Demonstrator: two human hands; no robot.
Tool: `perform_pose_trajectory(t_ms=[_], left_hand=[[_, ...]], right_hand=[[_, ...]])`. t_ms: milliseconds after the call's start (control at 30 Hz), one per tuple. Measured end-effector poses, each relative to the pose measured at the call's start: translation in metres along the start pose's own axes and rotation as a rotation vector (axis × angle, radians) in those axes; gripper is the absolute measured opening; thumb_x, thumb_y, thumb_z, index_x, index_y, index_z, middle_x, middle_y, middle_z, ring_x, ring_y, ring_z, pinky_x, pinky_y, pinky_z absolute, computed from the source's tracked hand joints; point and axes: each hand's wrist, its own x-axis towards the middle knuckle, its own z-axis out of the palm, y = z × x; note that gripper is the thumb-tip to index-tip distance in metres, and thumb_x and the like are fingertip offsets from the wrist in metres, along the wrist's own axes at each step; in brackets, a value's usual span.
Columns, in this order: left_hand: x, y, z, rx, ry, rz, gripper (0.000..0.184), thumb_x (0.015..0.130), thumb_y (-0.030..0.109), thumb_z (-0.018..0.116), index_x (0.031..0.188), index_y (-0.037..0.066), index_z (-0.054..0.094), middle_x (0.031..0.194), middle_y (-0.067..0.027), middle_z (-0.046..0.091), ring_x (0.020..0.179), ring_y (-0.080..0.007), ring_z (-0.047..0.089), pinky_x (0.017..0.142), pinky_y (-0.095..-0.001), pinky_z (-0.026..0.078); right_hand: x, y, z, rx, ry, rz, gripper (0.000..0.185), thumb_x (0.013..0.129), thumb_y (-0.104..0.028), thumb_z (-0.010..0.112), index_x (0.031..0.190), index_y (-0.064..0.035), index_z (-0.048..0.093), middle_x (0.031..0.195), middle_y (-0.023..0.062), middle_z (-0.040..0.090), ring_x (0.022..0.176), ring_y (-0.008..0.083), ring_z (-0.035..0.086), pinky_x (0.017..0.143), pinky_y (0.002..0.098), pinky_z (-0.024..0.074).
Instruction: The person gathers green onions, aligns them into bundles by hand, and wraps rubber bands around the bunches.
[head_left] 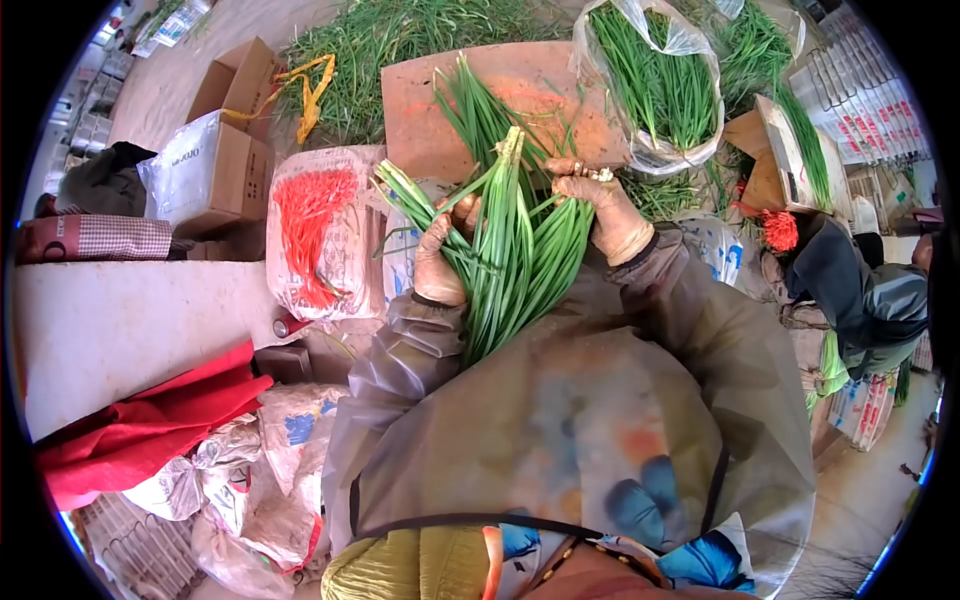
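Note:
A bunch of long green stalks [510,260] with pale cut ends lies over my lap, between my two hands. My left hand [437,258], in a dirty glove, is curled round the bunch's left side, with a few stalks angled off beside it. On the other side my right hand [605,210] is bent at the bunch's upper right, with pale stalk ends at its fingers. More green stalks [475,115] rest on the brown board [410,125] just beyond. Red ties [312,225] are spread on a packed sack [360,190] to the left.
An open clear bag of green stalks [655,80] stands at the upper right, near a cardboard box [765,165]. Loose greens [370,60] cover the ground ahead. Cartons [235,160] and a red cloth [150,430] are on the left. Another person [860,290] is at the right edge.

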Motion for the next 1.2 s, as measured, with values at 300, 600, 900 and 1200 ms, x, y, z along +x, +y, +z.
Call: perform_pose_trajectory(t_ms=[300, 600, 900, 1200], left_hand=[[-0.014, -0.016, 0.044, 0.579, -0.042, 0.218, 0.016, 0.076, 0.0, 0.063, 0.091, 0.005, 0.06, 0.094, -0.0059, 0.064, 0.087, -0.0156, 0.058, 0.081, -0.0295, 0.046], [-0.002, 0.012, 0.021, 0.125, -0.02, -0.008, 0.019, 0.08, 0.014, 0.065, 0.096, 0.008, 0.055, 0.083, -0.005, 0.059, 0.072, -0.0155, 0.056, 0.065, -0.0276, 0.047], [0.012, 0.018, 0.029, 0.431, -0.095, -0.025, 0.035, 0.081, 0.011, 0.065, 0.113, 0.0, 0.053, 0.071, -0.0035, 0.056, 0.055, -0.0115, 0.048, 0.05, -0.023, 0.039], [0.008, 0.013, 0.039, 0.669, -0.146, 0.083, 0.053, 0.083, 0.038, 0.062, 0.122, 0.005, 0.049, 0.076, -0.0027, 0.06, 0.059, -0.0098, 0.05, 0.052, -0.0236, 0.04]], right_hand=[[0.018, -0.015, 0.023, -0.238, -0.185, 0.063, 0.026, 0.078, -0.016, 0.067, 0.099, -0.0015, 0.061, 0.09, 0.0012, 0.06, 0.084, 0.0107, 0.055, 0.077, 0.0238, 0.0431], [0.015, -0.003, 0.008, -0.092, -0.231, 0.029, 0.033, 0.075, -0.013, 0.066, 0.106, -0.0025, 0.059, 0.094, 0.0017, 0.061, 0.089, 0.0128, 0.055, 0.085, 0.0266, 0.041], [0.004, -0.039, -0.033, 0.104, 0.165, -0.072, 0.023, 0.075, -0.02, 0.068, 0.092, -0.0085, 0.059, 0.077, 0.0014, 0.059, 0.071, 0.0124, 0.058, 0.066, 0.0267, 0.0477], [0.002, -0.123, -0.052, -0.546, 0.089, -0.355, 0.02, 0.076, -0.021, 0.068, 0.088, -0.0068, 0.062, 0.079, 0.0019, 0.062, 0.07, 0.0126, 0.057, 0.067, 0.0247, 0.0455]])
